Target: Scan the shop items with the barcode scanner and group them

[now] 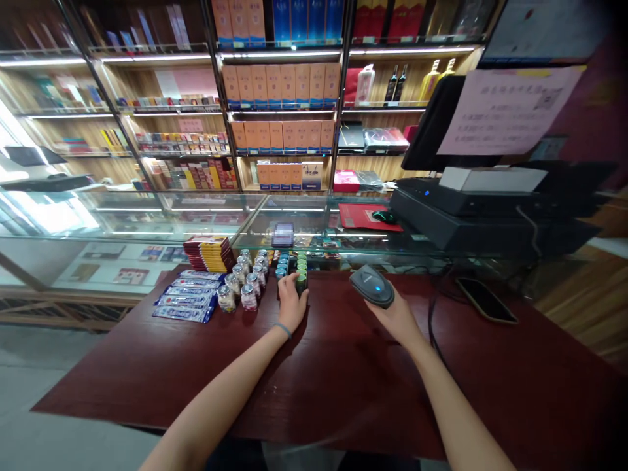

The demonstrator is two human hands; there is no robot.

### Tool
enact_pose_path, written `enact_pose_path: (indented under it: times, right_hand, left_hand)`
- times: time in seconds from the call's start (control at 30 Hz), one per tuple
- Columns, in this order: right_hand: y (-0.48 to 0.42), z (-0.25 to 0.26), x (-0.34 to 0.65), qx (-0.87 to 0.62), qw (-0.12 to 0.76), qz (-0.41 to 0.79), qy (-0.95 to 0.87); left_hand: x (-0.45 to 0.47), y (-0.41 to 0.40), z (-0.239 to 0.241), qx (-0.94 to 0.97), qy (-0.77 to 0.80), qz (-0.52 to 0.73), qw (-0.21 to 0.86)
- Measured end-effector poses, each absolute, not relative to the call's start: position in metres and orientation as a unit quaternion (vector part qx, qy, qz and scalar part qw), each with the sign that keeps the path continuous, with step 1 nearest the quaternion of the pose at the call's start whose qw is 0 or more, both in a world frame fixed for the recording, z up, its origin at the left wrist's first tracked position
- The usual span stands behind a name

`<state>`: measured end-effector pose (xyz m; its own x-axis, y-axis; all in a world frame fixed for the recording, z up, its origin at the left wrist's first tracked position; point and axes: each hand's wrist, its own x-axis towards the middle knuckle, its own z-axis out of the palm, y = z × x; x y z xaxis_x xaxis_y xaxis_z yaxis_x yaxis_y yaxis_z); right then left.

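Note:
My right hand (400,315) grips a dark grey barcode scanner (371,286) with a blue light, held above the red-brown table. My left hand (293,302), a blue band at its wrist, has its fingers around the front green-topped small container (301,282) of a row. Its lower part is partly hidden by the hand. Just left of that row stands a row of blue-topped containers (282,265). Farther left are two rows of small clear jars (249,297) with silvery lids, blue-and-white packets (189,297) laid flat, and a stack of red and yellow packs (209,254).
A glass display counter (304,226) borders the table's far side. On it are a red mat (356,216), a mouse (383,216) and a monitor (432,124) with a paper sheet. A phone (485,299) and black cable (432,314) lie at right. Stocked shelves (282,108) stand behind.

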<state>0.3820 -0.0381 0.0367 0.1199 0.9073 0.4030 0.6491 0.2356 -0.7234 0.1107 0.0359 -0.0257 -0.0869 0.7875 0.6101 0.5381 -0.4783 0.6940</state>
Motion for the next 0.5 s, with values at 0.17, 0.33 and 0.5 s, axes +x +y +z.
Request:
enact_pose_path:
  times: [0.17,0.33,0.5]
  right_hand:
    - [-0.041,0.039,0.382,-0.635,0.409,0.159,-0.636]
    - [-0.042,0.036,0.379,-0.624,0.441,0.147,-0.628]
    - [-0.048,0.042,0.372,-0.602,0.437,0.164,-0.648]
  left_hand:
    - [0.109,0.041,-0.034,0.657,0.488,0.556,0.144]
    - [0.107,0.038,-0.026,0.636,0.486,0.569,0.187]
    - [0.098,0.026,0.001,0.57,0.408,0.6,0.386]
